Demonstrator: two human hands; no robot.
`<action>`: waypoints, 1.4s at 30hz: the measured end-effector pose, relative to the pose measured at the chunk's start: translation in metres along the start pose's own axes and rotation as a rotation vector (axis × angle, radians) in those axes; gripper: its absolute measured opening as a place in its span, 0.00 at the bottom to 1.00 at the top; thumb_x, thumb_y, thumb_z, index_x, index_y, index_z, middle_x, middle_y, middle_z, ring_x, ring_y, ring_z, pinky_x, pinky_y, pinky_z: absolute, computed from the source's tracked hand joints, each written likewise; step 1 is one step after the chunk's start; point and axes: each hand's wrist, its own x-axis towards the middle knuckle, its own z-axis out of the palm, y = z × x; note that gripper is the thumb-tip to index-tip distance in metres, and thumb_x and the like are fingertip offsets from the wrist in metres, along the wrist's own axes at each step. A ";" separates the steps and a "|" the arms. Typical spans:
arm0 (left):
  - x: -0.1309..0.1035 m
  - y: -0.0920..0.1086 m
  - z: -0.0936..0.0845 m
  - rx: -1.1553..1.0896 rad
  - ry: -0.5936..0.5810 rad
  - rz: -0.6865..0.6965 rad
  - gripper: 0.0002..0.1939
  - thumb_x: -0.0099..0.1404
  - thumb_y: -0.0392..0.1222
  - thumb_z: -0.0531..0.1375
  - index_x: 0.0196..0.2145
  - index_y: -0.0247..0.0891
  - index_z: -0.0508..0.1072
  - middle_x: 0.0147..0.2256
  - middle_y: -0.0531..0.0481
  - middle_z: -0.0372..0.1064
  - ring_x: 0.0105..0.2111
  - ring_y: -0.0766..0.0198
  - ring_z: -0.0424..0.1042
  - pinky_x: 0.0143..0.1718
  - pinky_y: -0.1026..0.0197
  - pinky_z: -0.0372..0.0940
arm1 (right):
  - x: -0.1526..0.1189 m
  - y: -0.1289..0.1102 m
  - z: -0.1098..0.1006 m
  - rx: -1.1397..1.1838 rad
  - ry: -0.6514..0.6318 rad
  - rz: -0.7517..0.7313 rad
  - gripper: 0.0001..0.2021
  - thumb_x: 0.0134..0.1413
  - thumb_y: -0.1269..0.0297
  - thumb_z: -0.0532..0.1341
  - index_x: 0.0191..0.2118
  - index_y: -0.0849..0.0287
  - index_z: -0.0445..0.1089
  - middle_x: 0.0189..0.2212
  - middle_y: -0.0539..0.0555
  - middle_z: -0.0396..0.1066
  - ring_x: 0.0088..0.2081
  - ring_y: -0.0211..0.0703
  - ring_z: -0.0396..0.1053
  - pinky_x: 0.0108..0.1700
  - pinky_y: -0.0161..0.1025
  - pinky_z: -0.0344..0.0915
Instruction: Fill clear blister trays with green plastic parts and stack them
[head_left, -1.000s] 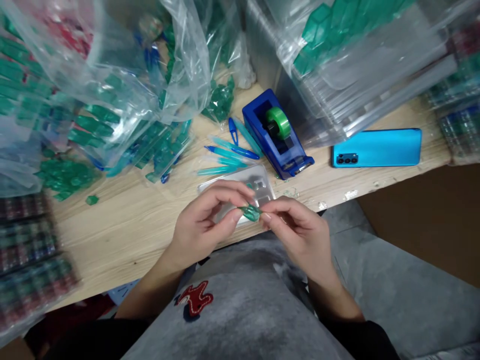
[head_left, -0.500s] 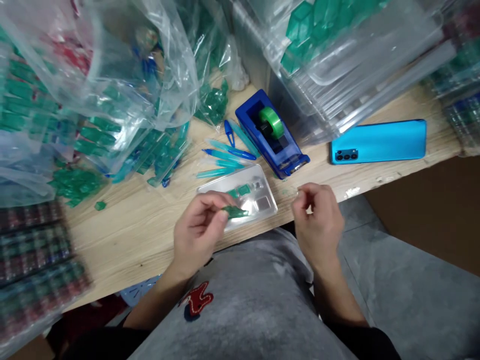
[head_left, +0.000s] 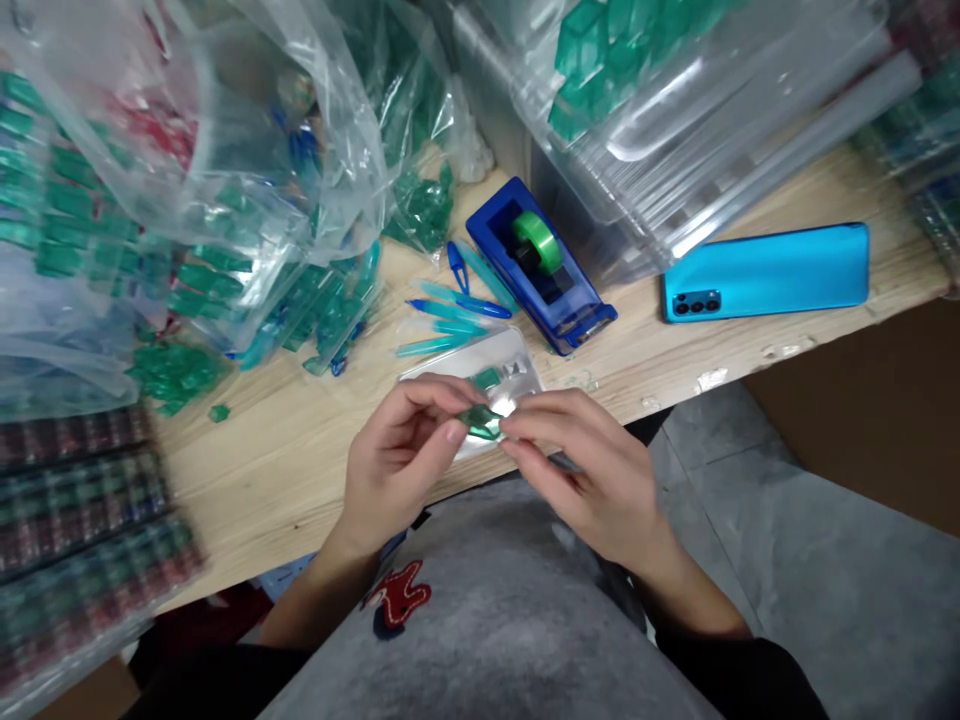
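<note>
Between thumb and fingers my left hand (head_left: 409,455) pinches a translucent green plastic piece (head_left: 480,421), its tip pointing right. My right hand (head_left: 589,465) is closed at that piece's right end, thumb and forefinger pressed together on it. Both hands are above the near edge of a shallow clear plastic tray (head_left: 517,345), which partly shows behind them. A small green block (head_left: 487,378) lies in one of the tray's recesses. Whether my right fingers also hold some tiny bit is too small to tell.
Behind the tray stands a blue tape dispenser (head_left: 540,265) with green tape. Teal and blue pen-like parts (head_left: 457,310) lie beside it. A blue phone (head_left: 772,275) rests at right, below a clear bin (head_left: 600,220). Bags of green pieces (head_left: 225,230) and packed trays (head_left: 82,520) fill the left.
My right hand has come left from beside the tray to the green piece and now grips its right end. My left hand has kept its pinch, nearly in place.
</note>
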 end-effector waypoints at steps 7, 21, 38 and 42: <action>-0.010 0.001 0.011 0.178 0.080 0.145 0.02 0.67 0.36 0.59 0.38 0.40 0.69 0.33 0.51 0.69 0.36 0.66 0.73 0.37 0.61 0.72 | -0.005 0.003 0.010 -0.387 0.077 -0.146 0.10 0.55 0.78 0.56 0.38 0.56 0.69 0.32 0.53 0.74 0.33 0.42 0.71 0.33 0.40 0.69; 0.024 -0.030 0.004 0.848 -0.252 0.356 0.08 0.70 0.38 0.55 0.46 0.38 0.70 0.41 0.46 0.71 0.43 0.60 0.72 0.45 0.56 0.70 | -0.023 0.039 -0.027 -0.447 0.374 0.198 0.05 0.58 0.73 0.60 0.34 0.54 0.69 0.27 0.48 0.70 0.27 0.37 0.68 0.30 0.37 0.64; 0.048 -0.045 0.006 0.981 -0.442 0.428 0.16 0.67 0.46 0.57 0.48 0.35 0.73 0.40 0.42 0.73 0.40 0.55 0.71 0.43 0.54 0.68 | -0.025 0.043 -0.023 -0.385 0.234 0.147 0.05 0.62 0.72 0.57 0.38 0.55 0.68 0.30 0.50 0.72 0.31 0.38 0.70 0.33 0.38 0.66; 0.026 -0.029 -0.005 0.875 -0.290 0.387 0.16 0.67 0.44 0.59 0.50 0.37 0.69 0.44 0.41 0.71 0.44 0.55 0.71 0.45 0.53 0.68 | -0.029 0.047 -0.021 -0.408 0.204 0.147 0.05 0.62 0.73 0.58 0.37 0.56 0.68 0.30 0.50 0.72 0.31 0.38 0.70 0.31 0.37 0.66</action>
